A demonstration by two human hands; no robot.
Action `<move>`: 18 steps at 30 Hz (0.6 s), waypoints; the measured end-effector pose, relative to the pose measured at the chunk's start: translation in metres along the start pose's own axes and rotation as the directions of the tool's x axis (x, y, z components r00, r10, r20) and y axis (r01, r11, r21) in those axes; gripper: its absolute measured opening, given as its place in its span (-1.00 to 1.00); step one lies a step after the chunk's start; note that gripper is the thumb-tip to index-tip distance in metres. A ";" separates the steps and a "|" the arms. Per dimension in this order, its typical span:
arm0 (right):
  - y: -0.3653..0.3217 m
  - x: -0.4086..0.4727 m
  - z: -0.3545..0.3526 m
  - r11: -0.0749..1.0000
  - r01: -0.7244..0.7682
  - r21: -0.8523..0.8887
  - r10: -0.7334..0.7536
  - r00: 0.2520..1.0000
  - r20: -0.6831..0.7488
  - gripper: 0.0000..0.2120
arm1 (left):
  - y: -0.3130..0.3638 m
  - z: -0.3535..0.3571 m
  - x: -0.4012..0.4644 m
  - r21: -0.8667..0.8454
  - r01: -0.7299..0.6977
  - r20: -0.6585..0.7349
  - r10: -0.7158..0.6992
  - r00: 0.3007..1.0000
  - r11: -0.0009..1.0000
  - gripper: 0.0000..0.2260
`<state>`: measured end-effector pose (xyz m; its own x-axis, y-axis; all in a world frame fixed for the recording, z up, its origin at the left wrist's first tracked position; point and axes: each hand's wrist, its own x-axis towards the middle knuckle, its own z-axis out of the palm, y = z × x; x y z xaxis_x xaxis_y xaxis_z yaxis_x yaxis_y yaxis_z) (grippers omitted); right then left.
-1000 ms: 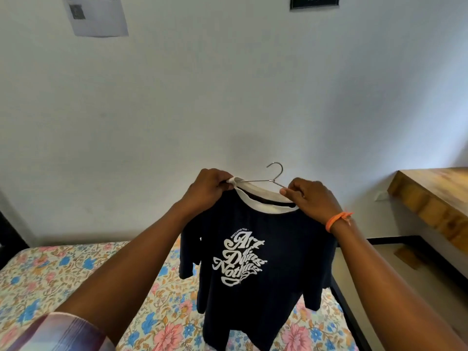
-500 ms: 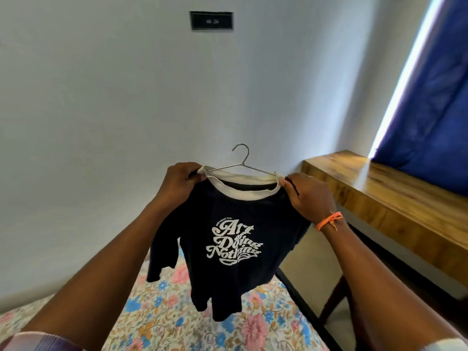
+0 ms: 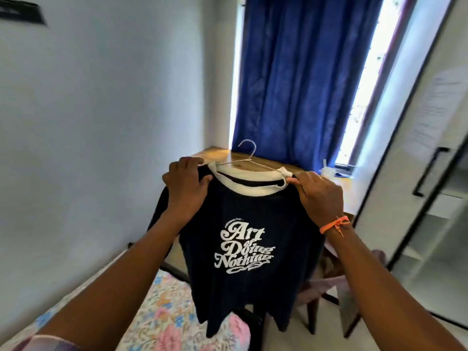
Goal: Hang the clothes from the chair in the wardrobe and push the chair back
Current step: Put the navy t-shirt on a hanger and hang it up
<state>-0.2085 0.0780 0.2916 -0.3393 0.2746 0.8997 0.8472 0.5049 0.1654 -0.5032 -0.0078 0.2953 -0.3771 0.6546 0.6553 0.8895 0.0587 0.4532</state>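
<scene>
In front of the blue curtain (image 3: 298, 79), a dark T-shirt (image 3: 243, 239) is being held up on a wire hanger (image 3: 247, 158) above the near corner of the bed (image 3: 162, 317). The shirt's left shoulder is being gripped by the left hand (image 3: 186, 188), the fingers being curled over the fabric and the thumb being pressed against the front beside the white collar. The opposite shoulder is being pinched by the right hand (image 3: 320, 196), the fingertips being closed on the fabric and the end of the hanger at the collar's edge. An orange band (image 3: 334, 224) is being worn on the right wrist. The hanger's hook is being kept upright above the collar, free of any rail. The shirt's front, printed in white with "Art of Doing Nothing", is being turned toward the camera, and its hem is being left hanging over the bed's flowered sheet. Behind the shirt, a wooden desk (image 3: 253, 162) is being partly hidden, its far edge being set against the curtain. Below the desk's right end, a wooden chair (image 3: 329, 300) is being shown with a pale garment (image 3: 354, 287) draped on it. At the right edge, the wardrobe (image 3: 435, 203) is being shown open, its dark handle and shelves being blurred.
</scene>
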 end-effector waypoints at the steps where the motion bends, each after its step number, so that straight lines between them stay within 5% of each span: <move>1: 0.024 -0.005 -0.011 0.998 -0.017 -0.057 0.016 1.000 -0.006 -0.64 | 0.024 0.017 -0.001 -0.039 -0.026 0.009 0.026 1.000 0.999 -0.63; 8: 0.189 -0.045 -0.062 0.966 -0.092 -0.240 0.079 0.995 -0.063 -0.59 | 0.185 0.141 -0.019 -0.265 -0.172 0.087 0.201 0.976 0.949 -0.55; 18: 0.453 -0.110 -0.163 0.886 -0.171 -0.431 0.120 0.982 -0.142 -0.56 | 0.439 0.293 -0.073 -0.419 -0.371 0.004 0.411 0.912 0.829 -0.71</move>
<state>0.2794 0.1430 0.3337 -0.1732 0.2142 0.9613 0.9848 0.0481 0.1667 -0.0091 0.1913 0.2696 0.0224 0.6237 0.7814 0.7690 -0.5102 0.3852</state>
